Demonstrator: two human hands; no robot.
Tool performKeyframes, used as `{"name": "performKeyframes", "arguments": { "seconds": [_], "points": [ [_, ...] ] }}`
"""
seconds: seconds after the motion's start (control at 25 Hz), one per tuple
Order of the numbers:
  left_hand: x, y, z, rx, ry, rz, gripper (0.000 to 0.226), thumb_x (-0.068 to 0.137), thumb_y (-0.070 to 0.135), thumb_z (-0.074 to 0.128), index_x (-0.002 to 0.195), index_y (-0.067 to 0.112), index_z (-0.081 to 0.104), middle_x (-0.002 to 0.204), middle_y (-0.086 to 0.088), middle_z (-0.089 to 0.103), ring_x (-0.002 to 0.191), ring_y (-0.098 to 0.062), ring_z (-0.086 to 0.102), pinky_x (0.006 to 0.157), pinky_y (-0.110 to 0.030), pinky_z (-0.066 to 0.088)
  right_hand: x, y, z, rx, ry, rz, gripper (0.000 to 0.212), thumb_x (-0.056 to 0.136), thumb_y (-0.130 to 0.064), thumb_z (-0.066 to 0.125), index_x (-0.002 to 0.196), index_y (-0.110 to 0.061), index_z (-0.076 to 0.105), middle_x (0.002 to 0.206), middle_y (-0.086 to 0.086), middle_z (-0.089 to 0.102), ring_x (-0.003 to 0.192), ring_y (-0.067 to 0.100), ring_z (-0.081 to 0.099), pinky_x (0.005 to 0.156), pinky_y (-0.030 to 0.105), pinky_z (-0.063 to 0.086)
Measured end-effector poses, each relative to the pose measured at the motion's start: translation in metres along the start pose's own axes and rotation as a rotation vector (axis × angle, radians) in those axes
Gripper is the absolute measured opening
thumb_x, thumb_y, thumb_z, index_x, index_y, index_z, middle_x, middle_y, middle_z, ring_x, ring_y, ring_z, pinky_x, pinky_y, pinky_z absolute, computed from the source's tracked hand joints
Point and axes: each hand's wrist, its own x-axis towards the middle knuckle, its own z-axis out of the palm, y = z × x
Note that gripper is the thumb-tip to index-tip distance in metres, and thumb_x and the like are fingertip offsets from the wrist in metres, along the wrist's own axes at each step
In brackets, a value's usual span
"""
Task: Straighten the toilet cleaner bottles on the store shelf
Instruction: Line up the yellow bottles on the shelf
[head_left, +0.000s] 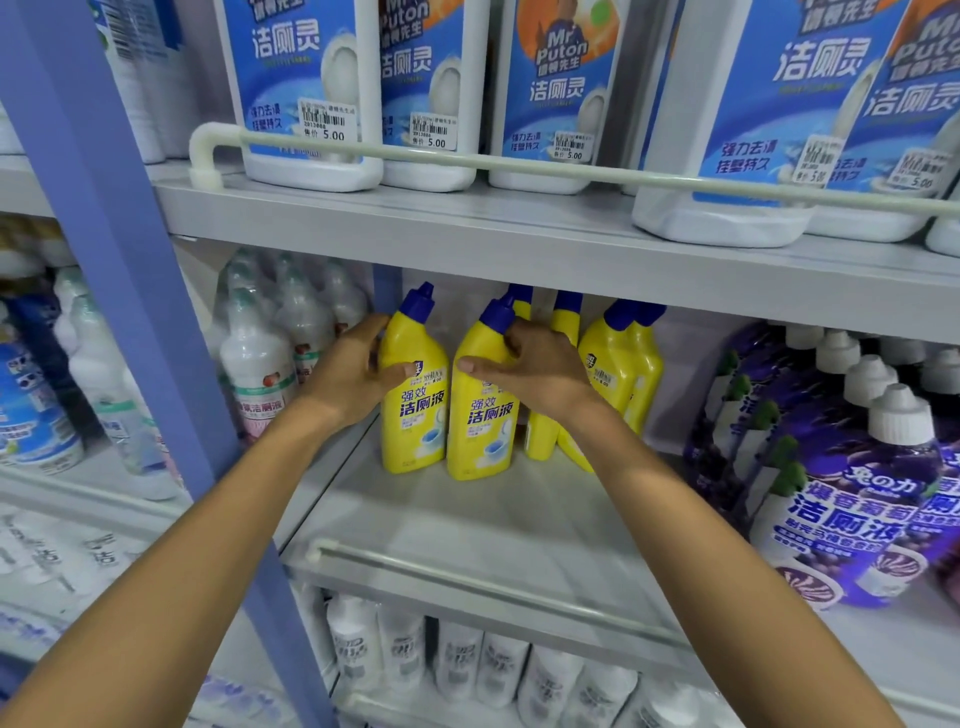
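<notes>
Yellow bottles (415, 395), rear ones hand-hidden (540, 374)

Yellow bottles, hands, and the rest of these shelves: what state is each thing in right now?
Left yellow bottle: upright, capped, held by left hand.
Next yellow bottle: upright, capped, held by right hand.
Yellow bottles behind: capped, leaning slightly.
Purple bottles: upright, white caps on.
Blue-label bottles: upright behind rail.

yellow bottles (415, 395): 6 | blue-label bottles (306, 88): 5 | hands (348, 374): 2
</notes>
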Motion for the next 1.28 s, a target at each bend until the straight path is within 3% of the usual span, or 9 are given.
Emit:
{"name": "performKeyframes", "arguments": {
  "seconds": [0.16,0.4,0.56,0.68,0.8,0.92,1.04,1.16,1.28],
  "points": [
    [0.008,-0.009,0.009,0.2,0.181,0.055,0.037,0.087,0.015,0.077,0.119,0.008,0.059,0.103,-0.008,0.07,0.085,-0.026,0.064,0.071,-0.026,0.046,-0.005,0.004,-0.006,0.039,0.01,-0.002,0.042,0.072,-0.062,0.081,0.068,-0.031,0.052,0.064,-0.013,0.056,0.071,0.011,0.058,0.063,0.026,0.038],
    [0.022,-0.017,0.008,0.138,0.228,-0.054,0.044,0.085,0.022,0.079,0.125,0.014,0.061,0.112,-0.012,0.071,0.096,-0.032,0.068,0.087,-0.043,0.056,0.003,-0.009,0.024,-0.071,0.121,0.01,0.055,0.07,-0.076,0.071,0.091,-0.026,0.066,0.09,-0.003,0.074,0.086,0.021,0.067,0.068,0.032,0.05],
    [0.022,-0.018,0.006,0.159,0.243,-0.064,0.049,0.078,0.036,0.079,0.121,0.015,0.063,0.108,-0.012,0.073,0.093,-0.033,0.07,0.086,-0.046,0.058,0.006,-0.017,0.031,-0.041,0.113,0.025,0.065,0.067,-0.082,0.064,0.099,-0.025,0.07,0.095,-0.004,0.074,0.09,0.022,0.068,0.077,0.041,0.057],
    [0.017,-0.008,0.005,0.133,0.286,-0.1,0.045,0.079,0.034,0.08,0.116,0.014,0.063,0.105,-0.009,0.072,0.091,-0.03,0.069,0.083,-0.04,0.057,-0.005,-0.02,0.025,0.086,0.101,0.004,0.054,0.075,-0.064,0.076,0.108,-0.021,0.071,0.106,-0.002,0.075,0.098,0.02,0.069,0.085,0.038,0.057],
    [0.007,0.012,0.01,0.162,0.544,0.018,0.032,0.081,0.036,0.072,0.104,0.015,0.064,0.098,-0.008,0.072,0.085,-0.031,0.069,0.075,-0.04,0.058,-0.012,-0.005,-0.004,0.221,0.26,0.013,0.042,0.079,-0.043,0.083,0.109,-0.017,0.071,0.102,-0.001,0.073,0.096,0.02,0.069,0.081,0.034,0.056],
    [0.004,0.033,0.025,0.073,0.305,0.011,0.046,0.071,0.046,0.074,0.111,0.026,0.062,0.113,-0.003,0.072,0.093,-0.026,0.07,0.082,-0.037,0.058,0.004,0.025,-0.038,-0.059,0.475,0.086,0.033,0.079,-0.047,0.072,0.086,-0.015,0.068,0.083,0.003,0.071,0.084,0.025,0.068,0.063,0.03,0.039],
    [0.0,0.029,0.045,0.045,0.027,-0.053,0.059,0.067,0.047,0.073,0.118,0.021,0.058,0.105,-0.003,0.072,0.093,-0.024,0.069,0.085,-0.043,0.057,0.018,0.032,-0.043,-0.195,0.391,0.089,0.037,0.086,-0.038,0.07,0.105,-0.007,0.067,0.104,0.014,0.07,0.105,0.032,0.063,0.071,0.028,0.032],
    [-0.008,0.018,0.041,0.052,0.046,-0.044,0.057,0.07,0.047,0.072,0.121,0.026,0.055,0.101,-0.004,0.073,0.092,-0.027,0.07,0.083,-0.047,0.058,0.02,0.033,-0.039,-0.19,0.298,0.052,0.037,0.093,-0.022,0.065,0.122,0.0,0.058,0.123,0.021,0.063,0.117,0.038,0.056,0.089,0.036,0.039],
    [-0.015,0.009,0.02,0.029,0.089,-0.062,0.056,0.069,0.042,0.076,0.12,0.034,0.056,0.105,-0.004,0.073,0.095,-0.029,0.071,0.086,-0.05,0.058,0.022,0.04,-0.036,-0.199,0.327,0.055,0.037,0.092,-0.017,0.065,0.124,0.001,0.058,0.123,0.022,0.063,0.113,0.041,0.059,0.088,0.042,0.046]
  ]
}}
